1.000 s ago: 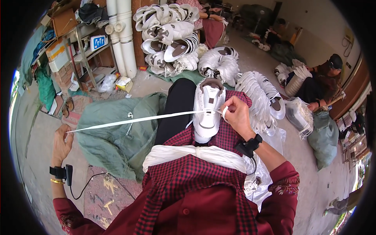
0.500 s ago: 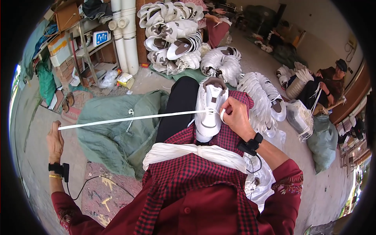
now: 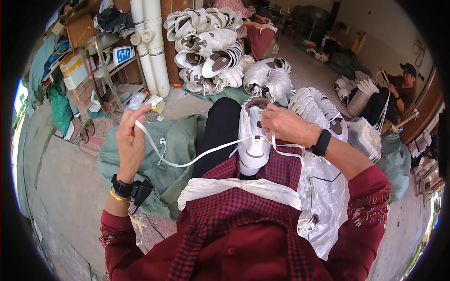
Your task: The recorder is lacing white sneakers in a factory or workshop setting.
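Note:
On my lap, over a red-and-black checked cloth (image 3: 225, 208), lies a white shoe upper (image 3: 255, 157) with brown lining, its toe toward me. A flat white shoelace (image 3: 201, 158) runs through its lowest eyelets. Out to the left, my left hand (image 3: 130, 143) is raised and pinches one end of that lace, which sags in a curve. My right hand (image 3: 291, 125) is closed at the right eyelet edge of the upper; its fingertips are partly hidden. The lace's other side trails below it to the right. A tied bundle of white laces (image 3: 239, 191) crosses my lap nearer me.
Nested stacks of white uppers (image 3: 211, 40) stand ahead, with more (image 3: 318, 107) on the right. A green sack (image 3: 145, 140) lies left of my leg, and clear plastic (image 3: 323, 196) on the right. Shelves (image 3: 105, 65) stand far left. A co-worker (image 3: 398, 86) sits at far right.
My left hand has come inward and up with the lace end, and the taut lace has gone slack. My right hand has shifted up along the upper; lace now hangs to the right.

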`<state>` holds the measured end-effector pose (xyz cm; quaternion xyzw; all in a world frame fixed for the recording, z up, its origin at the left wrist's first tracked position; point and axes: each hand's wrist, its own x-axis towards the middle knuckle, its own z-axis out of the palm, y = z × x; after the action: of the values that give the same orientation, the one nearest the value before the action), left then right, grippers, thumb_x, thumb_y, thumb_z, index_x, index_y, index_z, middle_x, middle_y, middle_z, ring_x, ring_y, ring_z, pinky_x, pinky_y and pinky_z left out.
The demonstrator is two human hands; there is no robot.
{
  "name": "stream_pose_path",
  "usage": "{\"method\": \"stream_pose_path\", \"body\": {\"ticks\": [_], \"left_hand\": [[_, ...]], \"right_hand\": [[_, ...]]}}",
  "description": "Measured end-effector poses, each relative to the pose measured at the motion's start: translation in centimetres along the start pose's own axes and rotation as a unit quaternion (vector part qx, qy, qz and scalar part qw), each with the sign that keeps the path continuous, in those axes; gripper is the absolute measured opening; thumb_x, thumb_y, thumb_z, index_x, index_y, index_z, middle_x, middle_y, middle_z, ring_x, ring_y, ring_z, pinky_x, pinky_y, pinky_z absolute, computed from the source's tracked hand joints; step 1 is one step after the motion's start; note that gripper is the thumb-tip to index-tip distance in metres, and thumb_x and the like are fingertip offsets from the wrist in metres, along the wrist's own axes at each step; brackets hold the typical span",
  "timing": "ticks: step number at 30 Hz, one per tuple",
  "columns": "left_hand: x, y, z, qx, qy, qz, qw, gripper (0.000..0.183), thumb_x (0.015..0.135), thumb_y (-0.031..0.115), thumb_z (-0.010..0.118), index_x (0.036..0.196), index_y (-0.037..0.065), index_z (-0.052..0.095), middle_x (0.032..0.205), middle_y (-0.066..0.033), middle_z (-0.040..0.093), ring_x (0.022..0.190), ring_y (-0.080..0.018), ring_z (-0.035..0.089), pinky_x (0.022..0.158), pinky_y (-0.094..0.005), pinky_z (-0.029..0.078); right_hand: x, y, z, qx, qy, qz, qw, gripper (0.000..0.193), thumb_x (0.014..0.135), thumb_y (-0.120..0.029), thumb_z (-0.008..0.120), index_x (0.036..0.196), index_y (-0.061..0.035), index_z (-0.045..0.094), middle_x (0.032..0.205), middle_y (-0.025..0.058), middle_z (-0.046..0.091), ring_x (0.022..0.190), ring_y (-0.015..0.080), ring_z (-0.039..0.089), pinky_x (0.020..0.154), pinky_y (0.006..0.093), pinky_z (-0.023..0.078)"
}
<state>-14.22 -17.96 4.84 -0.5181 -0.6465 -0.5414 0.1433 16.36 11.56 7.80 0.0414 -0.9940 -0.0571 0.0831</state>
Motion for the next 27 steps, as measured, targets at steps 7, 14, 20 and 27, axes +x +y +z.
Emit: {"method": "stream_pose_path", "body": {"ticks": [7,14,20,27], "left_hand": [[-0.4,3.5,15.2,-0.256,-0.226,-0.012,0.94,0.018,0.096,0.0,0.063,0.11,0.002,0.074,0.09,-0.0024,0.063,0.077,-0.0084,0.058,0.066,-0.0239,0.046],[-1.9,2.9,19.3,-0.301,-0.265,-0.102,0.91,0.018,0.098,-0.004,0.058,0.11,-0.005,0.072,0.099,-0.0055,0.063,0.093,-0.0104,0.068,0.077,-0.0217,0.055],[-2.0,3.4,20.2,-0.261,-0.249,-0.096,0.928,0.017,0.097,-0.005,0.059,0.109,-0.005,0.071,0.1,-0.0062,0.066,0.088,-0.0094,0.069,0.073,-0.0224,0.056],[-1.9,4.3,20.2,-0.268,-0.224,-0.104,0.931,0.026,0.094,-0.004,0.06,0.119,0.0,0.064,0.09,-0.0056,0.07,0.077,-0.007,0.067,0.065,-0.0229,0.054]], "right_hand": [[0.5,-0.2,0.3,-0.098,-0.098,0.03,0.99,0.005,0.071,-0.006,0.071,0.076,-0.0041,0.072,0.092,0.0066,0.063,0.105,0.0265,0.055,0.081,0.0375,0.055],[3.1,2.9,0.0,0.137,-0.212,0.126,0.959,0.021,0.077,-0.016,0.061,0.08,0.0005,0.073,0.077,0.0195,0.067,0.076,0.0376,0.063,0.071,0.0449,0.049],[1.8,1.8,1.1,0.282,-0.124,0.267,0.913,0.032,0.085,-0.029,0.065,0.076,0.0015,0.067,0.073,0.0066,0.067,0.064,0.02,0.058,0.059,0.0391,0.044],[2.9,0.5,2.8,0.35,0.093,0.293,0.885,0.025,0.098,-0.019,0.053,0.089,0.0019,0.062,0.073,0.005,0.06,0.067,0.0173,0.058,0.061,0.0345,0.045]]}}
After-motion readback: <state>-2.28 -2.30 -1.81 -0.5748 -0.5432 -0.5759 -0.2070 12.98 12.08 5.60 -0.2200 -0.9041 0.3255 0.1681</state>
